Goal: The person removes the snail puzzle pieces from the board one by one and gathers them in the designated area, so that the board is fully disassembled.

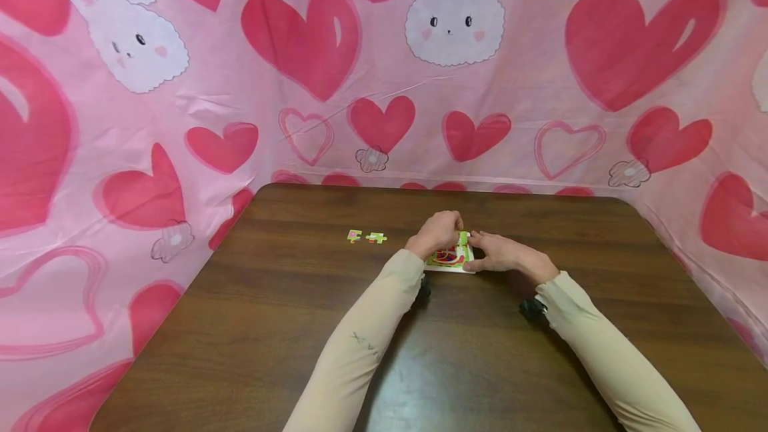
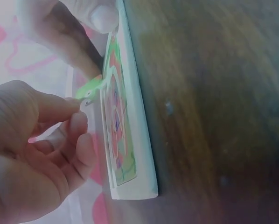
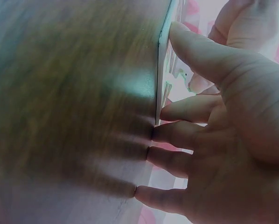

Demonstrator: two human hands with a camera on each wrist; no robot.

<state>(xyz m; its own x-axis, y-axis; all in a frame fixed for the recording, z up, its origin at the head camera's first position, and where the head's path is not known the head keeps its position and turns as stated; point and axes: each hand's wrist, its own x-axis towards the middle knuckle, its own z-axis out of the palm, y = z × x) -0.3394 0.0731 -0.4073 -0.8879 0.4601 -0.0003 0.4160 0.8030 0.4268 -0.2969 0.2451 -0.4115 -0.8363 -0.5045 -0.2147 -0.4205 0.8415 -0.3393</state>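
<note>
A small jigsaw board (image 1: 450,270) with a white border and a colourful picture lies on the table. Over its far part, my left hand (image 1: 441,231) pinches a green-and-white puzzle piece (image 2: 89,89) between thumb and fingertips; the piece is tilted against the board's picture area. At the board's right side is my right hand (image 1: 507,253), its thumb resting on the rim and its index fingertip touching the edge. The other right fingers (image 3: 170,161) are spread, fairly straight, tips down on the table. My left hand covers part of the picture in the head view.
Two loose puzzle pieces, one with a pink spot (image 1: 355,237) and one mostly green (image 1: 377,238), lie left of the board. The brown wooden table (image 1: 288,325) meets a pink heart-and-bunny cloth (image 1: 534,85) at its back and sides.
</note>
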